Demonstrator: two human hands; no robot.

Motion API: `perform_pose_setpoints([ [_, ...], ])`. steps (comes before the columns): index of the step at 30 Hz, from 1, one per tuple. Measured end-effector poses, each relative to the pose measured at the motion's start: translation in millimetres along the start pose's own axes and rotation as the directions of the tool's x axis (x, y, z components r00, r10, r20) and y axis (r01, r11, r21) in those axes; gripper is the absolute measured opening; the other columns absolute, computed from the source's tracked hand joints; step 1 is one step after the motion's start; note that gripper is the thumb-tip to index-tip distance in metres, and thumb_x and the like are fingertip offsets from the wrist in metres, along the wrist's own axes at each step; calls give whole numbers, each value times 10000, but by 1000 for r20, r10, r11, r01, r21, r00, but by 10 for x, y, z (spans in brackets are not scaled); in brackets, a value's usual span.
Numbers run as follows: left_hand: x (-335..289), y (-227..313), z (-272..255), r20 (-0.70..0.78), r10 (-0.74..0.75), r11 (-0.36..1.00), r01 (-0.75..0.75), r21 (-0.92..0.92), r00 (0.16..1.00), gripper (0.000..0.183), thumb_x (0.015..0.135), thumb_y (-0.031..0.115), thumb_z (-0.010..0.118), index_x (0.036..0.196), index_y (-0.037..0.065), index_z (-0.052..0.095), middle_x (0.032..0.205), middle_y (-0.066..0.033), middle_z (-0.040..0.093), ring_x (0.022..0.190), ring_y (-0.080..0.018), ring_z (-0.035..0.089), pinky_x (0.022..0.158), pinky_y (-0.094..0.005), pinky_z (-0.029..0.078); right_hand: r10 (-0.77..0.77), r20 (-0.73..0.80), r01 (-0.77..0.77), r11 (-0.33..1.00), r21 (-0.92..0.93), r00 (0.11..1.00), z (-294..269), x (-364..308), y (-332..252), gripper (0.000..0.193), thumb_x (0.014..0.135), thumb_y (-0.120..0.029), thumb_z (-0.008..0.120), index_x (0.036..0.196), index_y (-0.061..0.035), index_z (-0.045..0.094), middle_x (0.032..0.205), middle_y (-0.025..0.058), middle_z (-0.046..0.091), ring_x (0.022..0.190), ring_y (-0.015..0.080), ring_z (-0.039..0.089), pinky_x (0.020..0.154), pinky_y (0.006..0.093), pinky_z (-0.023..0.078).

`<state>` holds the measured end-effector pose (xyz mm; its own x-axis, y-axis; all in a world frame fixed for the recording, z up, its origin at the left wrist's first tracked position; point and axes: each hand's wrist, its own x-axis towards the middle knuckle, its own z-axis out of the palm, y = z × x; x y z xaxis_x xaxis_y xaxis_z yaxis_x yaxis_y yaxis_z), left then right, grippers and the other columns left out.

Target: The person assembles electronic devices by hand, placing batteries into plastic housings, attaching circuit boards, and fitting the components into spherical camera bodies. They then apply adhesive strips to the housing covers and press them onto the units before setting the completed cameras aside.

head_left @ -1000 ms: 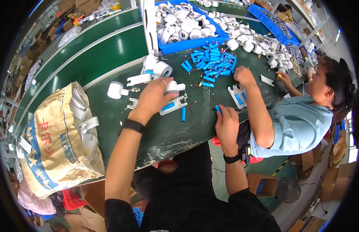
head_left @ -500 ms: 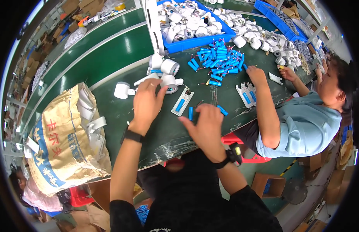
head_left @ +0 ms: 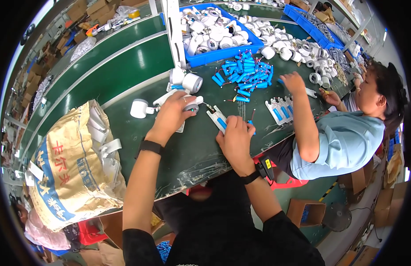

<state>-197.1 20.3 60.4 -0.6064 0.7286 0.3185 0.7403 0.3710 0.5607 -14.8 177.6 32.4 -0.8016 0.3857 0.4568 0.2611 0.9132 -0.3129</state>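
My left hand (head_left: pixel 172 111) is wrapped over a white round-headed plastic unit (head_left: pixel 195 101), covering much of it. A thin wire runs from that unit to a white elongated casing half (head_left: pixel 213 114). Inside the casing lies a blue cylindrical battery (head_left: pixel 221 123), and my right hand (head_left: pixel 236 135) is closed on its near end. Another white round-headed unit (head_left: pixel 140 108) lies left of my left hand, and one more (head_left: pixel 192 83) sits just beyond it. Beside my right hand, a loose blue battery (head_left: pixel 253 127) is partly hidden by my fingers.
A pile of blue batteries (head_left: pixel 245 73) lies farther back on the green bench. Behind it stands a blue crate (head_left: pixel 223 52) full of white units. At left is a woven sack (head_left: pixel 72 164) of white parts. A co-worker's hand (head_left: pixel 295 83) hovers above white casings (head_left: pixel 278 111) at right.
My left hand has come down onto the white round-headed unit and taken hold of it. My right hand, open before, has closed on the casing half, which has shifted slightly right.
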Motion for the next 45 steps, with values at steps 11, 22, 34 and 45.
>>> perform_pose_setpoints([
  [11, -463, 325, -982, 31, -486, 830, 472, -299, 874, 410, 929, 183, 832, 1301, 42, 733, 1115, -45, 755, 991, -101, 669, 888, -276, 541, -179, 132, 76, 827, 557, 975, -269, 95, -286, 547, 818, -42, 780, 1311, -7, 544, 1195, 195, 586, 1046, 458, 634, 854, 492, 547],
  [22, -1622, 120, -973, 158, -706, 479, 630, -611, 690, 405, 990, 185, 774, 1358, 36, 698, 1130, -21, 742, 969, -64, 625, 855, -236, 511, -454, 172, 231, 700, 676, 874, -58, -66, -727, 519, 849, -128, 790, 1333, -33, 630, 1284, 126, 627, 1221, 366, 551, 1040, 459, 456],
  [34, -1545, 156, -1040, 102, -651, 482, 513, -710, 752, 373, 969, 71, 764, 1336, 31, 706, 1281, -32, 721, 1167, -117, 637, 1036, -287, 506, -354, 625, -363, 578, 731, 695, 284, 224, -872, 334, 915, -216, 825, 1201, -57, 755, 1102, 58, 758, 851, 112, 674, 748, 295, 529],
  [45, -1592, 107, -817, 74, -688, 452, 505, -736, 722, 400, 918, 49, 814, 1304, 33, 711, 1300, -48, 685, 1168, -150, 627, 1040, -316, 501, -280, 109, 119, 686, 717, 954, 349, 200, -863, 234, 869, -114, 825, 1050, -44, 693, 999, 142, 710, 875, 336, 712, 745, 405, 573],
])
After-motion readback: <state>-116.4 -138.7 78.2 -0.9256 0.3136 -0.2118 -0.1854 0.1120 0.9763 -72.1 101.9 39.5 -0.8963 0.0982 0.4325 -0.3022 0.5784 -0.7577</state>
